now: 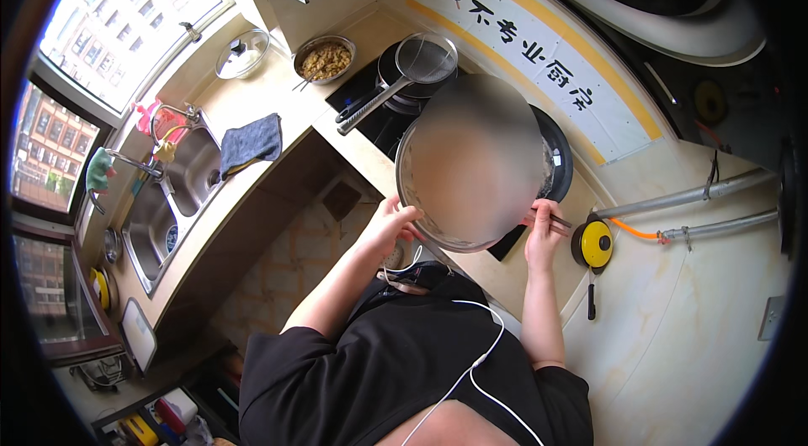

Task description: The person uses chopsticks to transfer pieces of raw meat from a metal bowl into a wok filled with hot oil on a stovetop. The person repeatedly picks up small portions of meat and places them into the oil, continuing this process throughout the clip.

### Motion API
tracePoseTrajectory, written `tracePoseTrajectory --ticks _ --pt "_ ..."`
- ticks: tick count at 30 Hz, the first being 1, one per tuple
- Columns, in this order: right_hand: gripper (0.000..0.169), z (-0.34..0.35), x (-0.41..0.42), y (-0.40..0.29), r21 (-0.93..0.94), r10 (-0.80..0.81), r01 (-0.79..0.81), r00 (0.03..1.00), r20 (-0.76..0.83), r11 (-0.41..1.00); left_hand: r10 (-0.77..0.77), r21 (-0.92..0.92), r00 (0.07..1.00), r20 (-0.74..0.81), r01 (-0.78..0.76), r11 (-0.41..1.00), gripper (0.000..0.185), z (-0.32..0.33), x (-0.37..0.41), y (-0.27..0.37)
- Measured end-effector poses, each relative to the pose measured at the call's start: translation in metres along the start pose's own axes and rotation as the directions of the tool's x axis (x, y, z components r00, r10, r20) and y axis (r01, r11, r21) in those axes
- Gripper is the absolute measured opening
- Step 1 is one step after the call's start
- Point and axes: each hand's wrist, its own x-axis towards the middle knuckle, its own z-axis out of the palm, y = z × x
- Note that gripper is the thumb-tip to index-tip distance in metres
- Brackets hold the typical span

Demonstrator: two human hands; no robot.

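Observation:
A large round metal bowl (406,176), mostly covered by a blurred patch, is tilted up in front of me over the hob. My left hand (398,222) grips its lower left rim. At its lower right, my right hand (545,231) is closed around chopsticks (560,220), which point partly behind the blurred area. Behind the bowl, to the right, a dark wok or pan (560,155) shows its rim and some pale contents. The blur hides the bowl's contents and the chopsticks' far ends.
A wire strainer (427,58) lies across a dark pot on the hob (353,99). Farther left stand a bowl of cooked food (323,61), a glass lid (243,55), a grey cloth (251,140) and a double sink (150,243). A yellow-lidded pan (596,243) hangs at right.

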Motion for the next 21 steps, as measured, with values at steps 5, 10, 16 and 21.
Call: tracePoseTrajectory --ticks 5,10,16,21 --pt "0.029 0.014 0.004 0.006 -0.02 0.02 -0.022 0.996 -0.09 1.0 -0.011 -0.035 1.0 0.007 0.011 0.999 0.047 0.002 0.004 -0.002" --pt "0.03 0.009 0.019 0.013 0.303 0.277 -0.184 0.913 -0.301 0.935 -0.007 -0.042 1.0 0.002 0.007 0.999 0.047 0.002 0.005 -0.001" --pt "0.032 -0.011 0.024 0.01 0.285 0.34 -0.254 0.888 -0.31 0.924 -0.014 -0.047 1.0 -0.021 0.013 0.999 0.043 0.003 0.008 0.002" --pt "0.031 -0.035 0.027 -0.001 0.08 0.237 -0.224 0.927 -0.291 0.971 -0.006 -0.051 0.999 -0.035 0.004 0.999 0.039 0.001 0.013 0.0"
